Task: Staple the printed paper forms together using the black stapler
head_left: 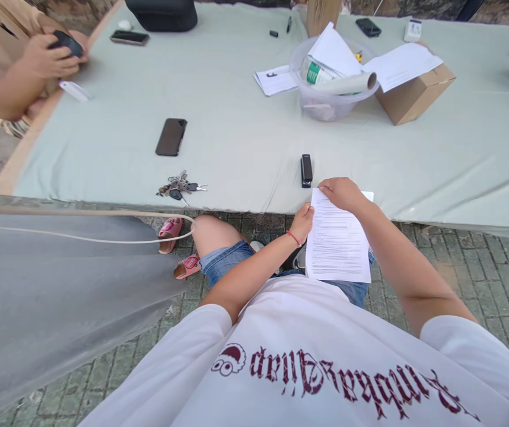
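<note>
Printed sheets of paper (338,243) lie over my lap, their top edge close to the table's front edge. My left hand (302,223), with a red string on the wrist, pinches the paper's left edge near the upper corner. At the top edge my right hand (340,193) has its fingers closed on the same paper. Just beyond the hands a black stapler (307,171) rests on the cloth, touched by neither hand. A pale edge shows to the right, behind my right wrist; what it belongs to is mostly hidden.
On the cloth-covered table (236,130) are a phone (171,137), keys (181,186), a plastic tub (328,107) with papers and a roll, and a cardboard box (414,98). A person's hands (54,56) hold a dark object at the far left. A white cable (103,238) runs left.
</note>
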Tool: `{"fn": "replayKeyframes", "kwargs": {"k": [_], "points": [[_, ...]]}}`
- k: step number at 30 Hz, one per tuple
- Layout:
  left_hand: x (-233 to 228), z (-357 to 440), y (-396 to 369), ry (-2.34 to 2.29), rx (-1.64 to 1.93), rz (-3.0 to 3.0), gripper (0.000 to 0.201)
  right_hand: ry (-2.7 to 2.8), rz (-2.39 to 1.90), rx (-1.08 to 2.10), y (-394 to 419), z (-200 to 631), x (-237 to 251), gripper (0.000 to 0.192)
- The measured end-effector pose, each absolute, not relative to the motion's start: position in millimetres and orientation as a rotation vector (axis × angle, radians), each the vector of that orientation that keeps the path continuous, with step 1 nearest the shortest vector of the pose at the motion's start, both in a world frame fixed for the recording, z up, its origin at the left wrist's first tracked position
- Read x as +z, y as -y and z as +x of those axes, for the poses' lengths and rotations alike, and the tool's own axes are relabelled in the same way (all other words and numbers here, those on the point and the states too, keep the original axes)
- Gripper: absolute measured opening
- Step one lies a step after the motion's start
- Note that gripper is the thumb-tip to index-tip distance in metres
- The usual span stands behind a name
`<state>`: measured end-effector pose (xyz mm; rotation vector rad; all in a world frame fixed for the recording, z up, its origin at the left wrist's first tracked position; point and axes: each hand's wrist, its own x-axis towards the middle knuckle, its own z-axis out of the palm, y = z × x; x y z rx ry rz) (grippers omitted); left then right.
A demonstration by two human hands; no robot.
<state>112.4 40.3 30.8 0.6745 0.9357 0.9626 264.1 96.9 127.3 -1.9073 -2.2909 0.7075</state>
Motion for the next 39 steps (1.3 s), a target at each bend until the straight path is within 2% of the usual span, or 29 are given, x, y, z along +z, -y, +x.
{"fn": "replayKeyframes", "kwargs": {"k": [5, 8, 13, 18, 26, 34, 39], "points": [[26.4, 113.2, -42.7, -0.911, 0.969, 0.663, 0.017, 2.011, -1.851, 1.086, -110.6, 270.2, 121.2, 0.030], [23.4, 111.6, -38.9, -0.960, 0.945, 0.667, 0.016, 1.895, -1.878, 1.183, -117.1, 272.5, 111.6, 0.030], [17.3, 103.7, -16.0, -1.039, 0.880, 0.618, 0.023, 1.838, -1.944, 1.194, -130.1, 270.8, 92.6, 0.025], [14.0, 97.9, -4.4, -1.054, 0.847, 0.521, 0.016, 1.859, -1.962, 1.205, -141.8, 263.5, 80.7, 0.015], [16.8, 93.5, -13.8, -1.043, 0.853, 0.442, 0.017, 1.813, -2.039, 1.271, -151.8, 275.6, 88.4, 0.018], [22.9, 98.3, -32.5, -1.104, 0.824, 0.342, 0.014, 1.790, -2.034, 1.184, -166.1, 275.4, 76.8, 0.018], [21.6, 99.3, -31.8, -1.142, 0.816, 0.352, 0.015, 1.771, -2.030, 1.123, -170.6, 275.9, 72.1, 0.012]]}}
